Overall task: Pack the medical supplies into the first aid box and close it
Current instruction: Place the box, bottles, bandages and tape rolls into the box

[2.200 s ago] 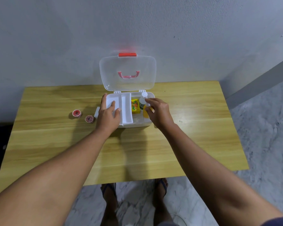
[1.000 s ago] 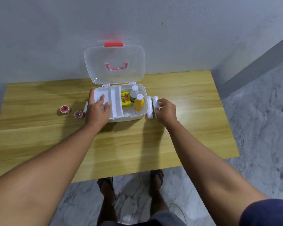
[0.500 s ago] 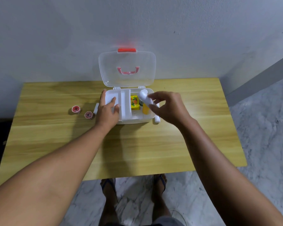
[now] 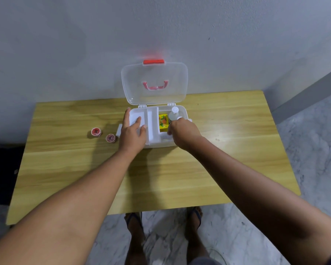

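Hands work at the first aid box [image 4: 161, 144], which sits on the wooden table [image 4: 180, 178] with its clear lid [image 4: 155, 96] standing open beyond both hands, against the wall.

Left hand [image 4: 132, 134]: palm down on the white inner tray [image 4: 151, 121], which occupies the left part of the box. Its fingers [image 4: 138, 121] are straight and slightly spread, pressing flat on the tray; nothing is pinched.

Right hand [image 4: 183, 133]: knuckles up over the right compartment, fingers curled down into the box. The fingertips are hidden behind the hand, so it cannot be determined whether they pinch an item. A pale white shape lies on the box floor directly under this hand; its identity is unclear.

Packed items, referenced to the right hand:
- Yellow carton [image 4: 163, 121]: in the same compartment, just left of the knuckles, between the hand and the tray.
- Clear bottle [image 4: 174, 113] with a white cap: upright, just beyond the fingers, at the rear wall of the box.

Unpacked items, referenced to the left hand:
- White roll [image 4: 119, 130]: on the table just left of the wrist, against the outside of the box, partly covered.
- Two small red-topped jars [image 4: 96, 131] [image 4: 110, 138]: further left on the table, near each other.
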